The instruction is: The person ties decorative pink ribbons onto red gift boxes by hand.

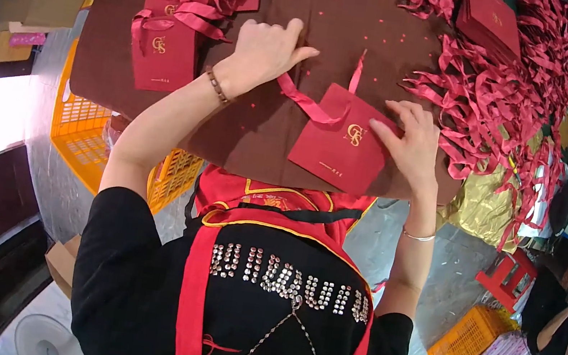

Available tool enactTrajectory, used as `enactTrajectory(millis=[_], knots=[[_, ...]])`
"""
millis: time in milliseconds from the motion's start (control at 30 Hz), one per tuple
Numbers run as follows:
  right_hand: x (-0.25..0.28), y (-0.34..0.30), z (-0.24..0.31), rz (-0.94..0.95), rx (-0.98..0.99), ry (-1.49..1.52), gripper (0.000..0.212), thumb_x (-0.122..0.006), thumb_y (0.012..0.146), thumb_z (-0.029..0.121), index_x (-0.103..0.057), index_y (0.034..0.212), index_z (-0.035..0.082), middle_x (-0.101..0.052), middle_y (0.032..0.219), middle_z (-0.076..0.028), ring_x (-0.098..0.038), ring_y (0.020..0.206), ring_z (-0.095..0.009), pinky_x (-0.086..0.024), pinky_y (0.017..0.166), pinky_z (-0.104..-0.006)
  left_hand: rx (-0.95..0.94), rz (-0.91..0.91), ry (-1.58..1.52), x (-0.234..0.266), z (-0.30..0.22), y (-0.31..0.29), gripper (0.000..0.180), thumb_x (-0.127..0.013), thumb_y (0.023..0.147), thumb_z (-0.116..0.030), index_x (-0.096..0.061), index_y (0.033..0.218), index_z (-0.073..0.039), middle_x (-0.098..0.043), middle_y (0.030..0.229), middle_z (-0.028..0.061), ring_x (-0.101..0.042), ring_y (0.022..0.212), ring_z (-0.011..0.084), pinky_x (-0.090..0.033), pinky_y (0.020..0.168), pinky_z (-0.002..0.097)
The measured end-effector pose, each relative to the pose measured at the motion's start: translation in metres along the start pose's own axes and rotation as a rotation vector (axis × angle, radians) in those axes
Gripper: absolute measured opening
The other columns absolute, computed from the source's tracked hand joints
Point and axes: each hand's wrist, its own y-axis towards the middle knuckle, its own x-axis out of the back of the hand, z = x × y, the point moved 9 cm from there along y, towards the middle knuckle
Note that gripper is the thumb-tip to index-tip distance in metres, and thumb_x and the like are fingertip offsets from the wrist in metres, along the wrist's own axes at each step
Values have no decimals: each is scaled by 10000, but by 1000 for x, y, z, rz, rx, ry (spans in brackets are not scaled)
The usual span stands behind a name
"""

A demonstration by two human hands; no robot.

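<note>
A small red paper gift bag [331,151] with gold print lies flat at the near side of the brown-covered table. My right hand [414,141] grips its right edge, thumb on the front and fingers bent beyond the edge. One end of its red ribbon [309,102] runs left from the bag to beneath my left hand [265,55]; the other end points away from me. My left hand hovers left of the bag, fingers curled, thumb and index sticking out. What its curled fingers hold, if anything, is hidden. Another red bag with a ribbon handle [166,59] lies further left.
Stacked red bags [490,25] stand at the far right beside a heap of red ribbons [497,106]. More ribbons hang over the right edge near gold wrapping [479,212]. Orange crates [82,142] stand below left and lower right. Another person's arm [565,322] shows at right.
</note>
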Motion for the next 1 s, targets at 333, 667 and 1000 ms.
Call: enactTrajectory(millis=[333,667,1000], knots=[[-12,-28,-11,69,-119,-157,519,-689,725,424,-599,1151,141,-525,1146,-35,-519,998,-238,-397,817,-402,105,71,-484,-19,10,-30,399,-611,835,-136,-479,1208,-82,-598,802,147,-604,735,298,-465,636,376],[-21,-31,-13,76,-190,28,472,-721,716,327,-591,1104,90,-502,1171,-84,-544,1028,-307,-459,846,-413,380,73,-1187,2,-1,-40,271,-538,900,-76,-590,1153,6,-656,860,29,-608,787,89,-490,719,219],[-29,-22,-3,138,-201,-13,567,-724,712,329,-549,1208,119,-487,1164,-89,-576,967,-310,-490,790,-420,-137,309,-672,-19,-118,-13,123,-545,837,-141,-603,852,-33,-629,909,142,-609,831,331,-490,699,414]])
